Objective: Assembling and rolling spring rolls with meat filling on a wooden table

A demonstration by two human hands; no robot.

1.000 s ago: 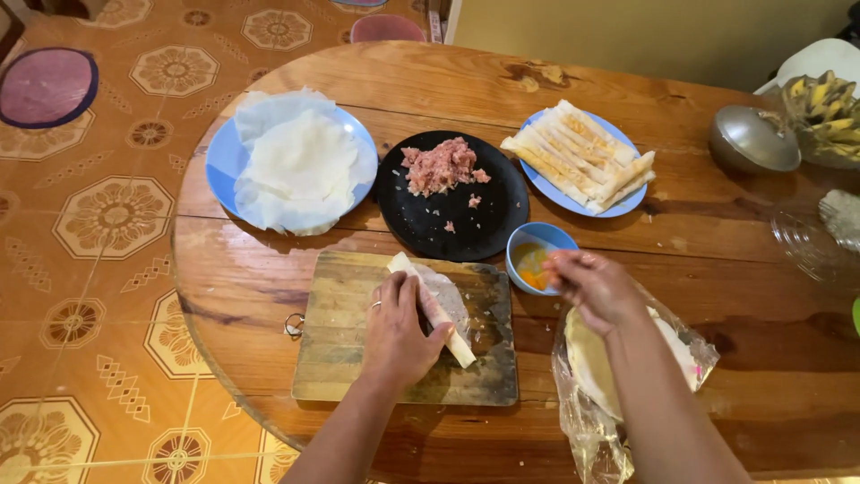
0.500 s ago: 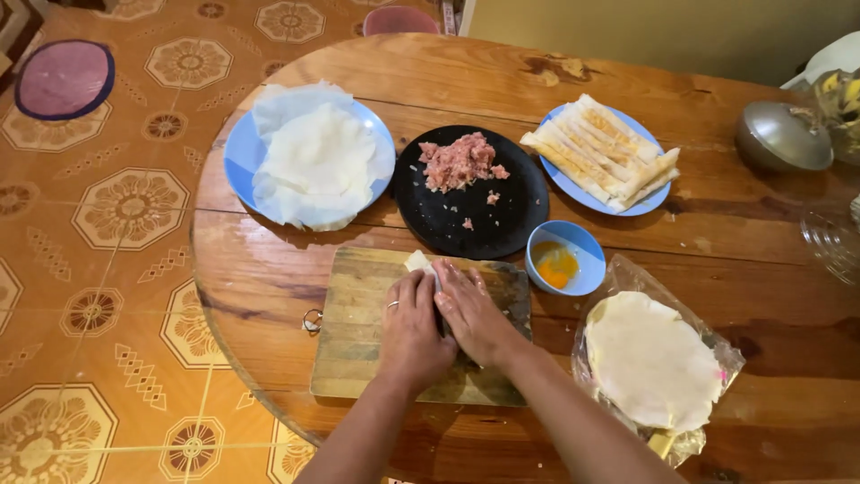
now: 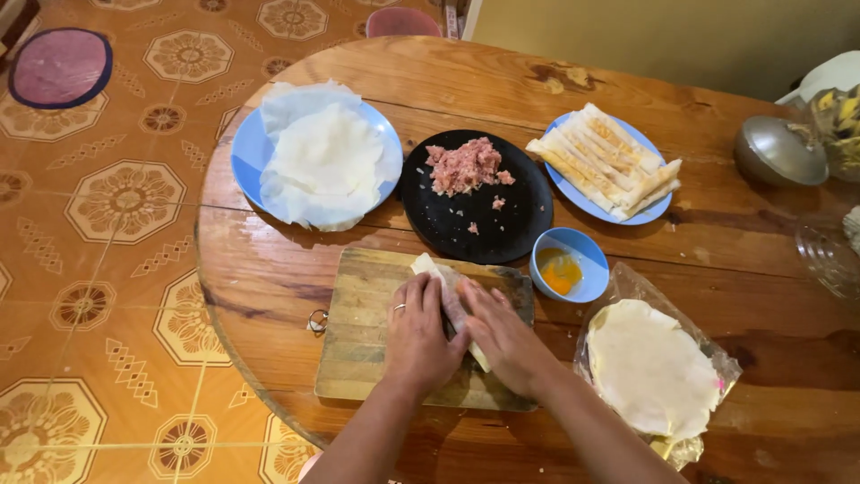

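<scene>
On a wooden cutting board (image 3: pixel 358 332) lies a pale wrapper roll (image 3: pixel 433 271), running from upper left to lower right. My left hand (image 3: pixel 419 333), with a ring on one finger, presses on its left side. My right hand (image 3: pixel 503 336) presses on its right side, fingers flat over the roll. Most of the roll is hidden under both hands. Just right of the board stands a small blue bowl (image 3: pixel 568 266) with beaten egg.
A blue plate of separated wrappers (image 3: pixel 318 161), a black plate (image 3: pixel 511 220) with minced meat (image 3: pixel 464 165) and a blue plate of finished rolls (image 3: pixel 605 161) line the far side. A plastic bag of round wrappers (image 3: pixel 651 366) lies at right. A metal lid (image 3: pixel 778 152) sits far right.
My right hand came back from the egg bowl and settled on the roll beside my left hand. Both hands have since shifted slightly down the board, and more of the roll's upper end shows.
</scene>
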